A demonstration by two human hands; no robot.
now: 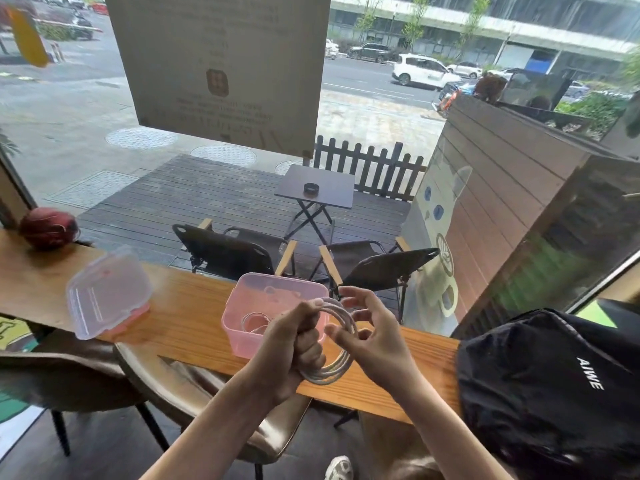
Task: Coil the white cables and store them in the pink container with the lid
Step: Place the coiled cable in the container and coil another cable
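Note:
A white cable (341,363) is wound into a round coil just above the wooden counter, at the near right corner of the pink container (242,301). My left hand (294,344) is shut on the coil's left side. My right hand (372,336) touches the coil's right side with thumb and fingers spread around the loops. The container stands open on the counter, and another coiled cable (255,322) lies inside it. Its lid (104,294), clear with a pink rim, lies to the left on the counter.
A black backpack (554,386) takes up the counter's right end. A dark red helmet (48,227) rests at the far left. Brown chairs (194,393) stand under the near edge of the counter (187,323). A window runs directly behind the counter.

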